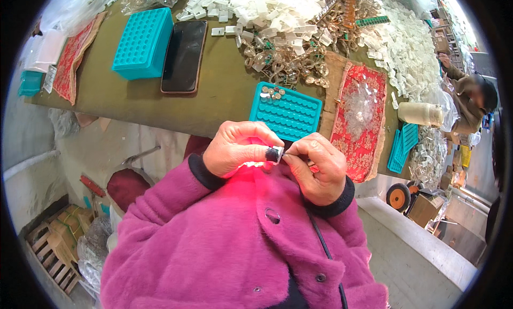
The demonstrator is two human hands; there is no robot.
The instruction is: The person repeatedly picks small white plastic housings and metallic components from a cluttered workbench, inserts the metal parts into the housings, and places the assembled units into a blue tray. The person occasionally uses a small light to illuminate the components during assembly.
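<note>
My left hand (pixel 239 147) is closed, pinching a small white plastic piece (pixel 280 152) between thumb and forefinger. Black wrapping covers the tip of that thumb. Close against the piece, my right hand (pixel 319 167) pinches with thumb and forefinger; what lies between those fingertips is too small to make out. A red glow lights my left palm and the front of the purple coat (pixel 235 223). Just beyond both hands sits a teal ridged tray (pixel 291 114), with several small round metal parts (pixel 272 93) in its far left corner.
A teal rack with holes (pixel 141 44) and a dark phone (pixel 184 58) lie at left on the green table (pixel 224 103). White plastic pieces (pixel 401 52) and metal parts (pixel 288 58) are heaped at the back. A red patterned cloth (pixel 347 143) lies right; another person (pixel 470 98) is far right.
</note>
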